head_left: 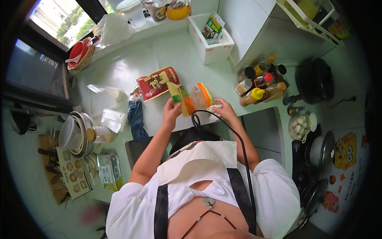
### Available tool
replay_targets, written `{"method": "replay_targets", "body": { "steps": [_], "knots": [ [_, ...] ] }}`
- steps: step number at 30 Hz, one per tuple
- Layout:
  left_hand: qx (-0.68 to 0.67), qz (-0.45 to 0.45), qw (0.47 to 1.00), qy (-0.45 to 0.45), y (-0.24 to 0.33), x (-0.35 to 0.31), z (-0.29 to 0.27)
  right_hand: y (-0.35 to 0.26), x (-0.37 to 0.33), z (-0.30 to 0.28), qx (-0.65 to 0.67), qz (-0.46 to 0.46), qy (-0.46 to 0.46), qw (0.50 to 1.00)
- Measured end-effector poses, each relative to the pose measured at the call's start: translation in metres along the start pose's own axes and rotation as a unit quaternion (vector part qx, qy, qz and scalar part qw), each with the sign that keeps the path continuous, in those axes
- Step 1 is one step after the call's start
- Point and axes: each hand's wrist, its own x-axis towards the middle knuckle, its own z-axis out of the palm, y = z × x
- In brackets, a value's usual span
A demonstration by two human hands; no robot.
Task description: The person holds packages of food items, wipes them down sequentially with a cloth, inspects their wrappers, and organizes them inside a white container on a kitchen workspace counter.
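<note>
My left hand [172, 113] is closed on the edge of a yellow, green and orange food packet [182, 99], which it holds above the counter's front edge. In my right hand [227, 110] the fingers are closed around a small white thing [215, 108] whose kind I cannot make out. Just left of it is a clear packet [199, 96] with an orange and yellow edge; whether my right fingers also touch it I cannot tell. Beyond the left hand, a red packet [158, 83] lies flat on the counter [131, 63].
Sauce bottles [264, 81] cluster at the right, near a black pan [314, 81]. A white bin [211, 42] stands at the back. Left lie a blue cloth [137, 119], white tissues [113, 120] and stacked bowls [77, 133]. A black cable [238, 137] crosses before my right forearm.
</note>
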Motion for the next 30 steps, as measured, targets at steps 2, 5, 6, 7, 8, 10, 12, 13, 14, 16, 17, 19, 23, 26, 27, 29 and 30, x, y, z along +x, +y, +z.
{"method": "replay_targets", "body": {
  "steps": [2, 5, 6, 7, 8, 10, 12, 13, 14, 16, 17, 19, 23, 26, 27, 29, 30],
  "knots": [
    [-0.096, 0.015, 0.995, -0.028, 0.054, -0.002, 0.031, -0.030, -0.006, -0.009, 0.012, 0.017, -0.006, 1.000],
    [-0.183, 0.044, 0.977, -0.096, 0.101, 0.006, 0.055, -0.061, -0.003, -0.022, 0.046, -0.007, -0.001, 0.999],
    [-0.201, 0.056, 0.970, -0.125, 0.115, 0.011, 0.060, -0.062, 0.001, -0.026, 0.035, -0.038, 0.017, 0.999],
    [-0.213, 0.062, 0.967, -0.125, 0.131, 0.013, 0.065, -0.067, 0.004, -0.030, 0.049, -0.040, 0.016, 0.998],
    [-0.225, 0.068, 0.964, -0.126, 0.148, 0.016, 0.070, -0.075, 0.006, -0.034, 0.062, -0.041, 0.016, 0.997],
    [-0.245, 0.094, 0.955, -0.140, 0.177, 0.027, 0.073, -0.098, 0.004, -0.042, 0.108, -0.022, -0.011, 0.994],
    [-0.248, 0.128, 0.942, -0.184, 0.205, 0.043, 0.078, -0.108, 0.010, -0.044, 0.124, -0.060, 0.002, 0.990],
    [-0.251, 0.144, 0.935, -0.204, 0.217, 0.052, 0.083, -0.113, 0.013, -0.044, 0.132, -0.078, 0.007, 0.988],
    [-0.258, 0.149, 0.932, -0.205, 0.228, 0.062, 0.089, -0.127, 0.013, -0.046, 0.136, -0.074, 0.013, 0.988],
    [-0.272, 0.160, 0.926, -0.206, 0.248, 0.082, 0.103, -0.133, 0.026, -0.046, 0.170, -0.098, 0.026, 0.980],
    [-0.282, 0.163, 0.919, -0.224, 0.255, 0.093, 0.111, -0.138, 0.032, -0.048, 0.186, -0.110, 0.033, 0.976],
    [-0.301, 0.168, 0.902, -0.262, 0.267, 0.118, 0.128, -0.147, 0.042, -0.055, 0.205, -0.126, 0.030, 0.970],
    [-0.265, 0.162, 0.921, -0.235, 0.275, 0.179, 0.154, -0.150, 0.062, -0.067, 0.231, -0.134, 0.031, 0.963],
    [-0.241, 0.152, 0.941, -0.181, 0.275, 0.210, 0.172, -0.144, 0.066, -0.071, 0.242, -0.112, 0.034, 0.963],
    [-0.228, 0.149, 0.949, -0.160, 0.274, 0.220, 0.176, -0.141, 0.066, -0.072, 0.243, -0.102, 0.035, 0.964],
    [-0.213, 0.140, 0.957, -0.141, 0.269, 0.240, 0.182, -0.134, 0.066, -0.072, 0.242, -0.092, 0.034, 0.965],
    [-0.199, 0.135, 0.962, -0.126, 0.266, 0.250, 0.185, -0.131, 0.066, -0.072, 0.240, -0.086, 0.034, 0.966]
  ]
}}
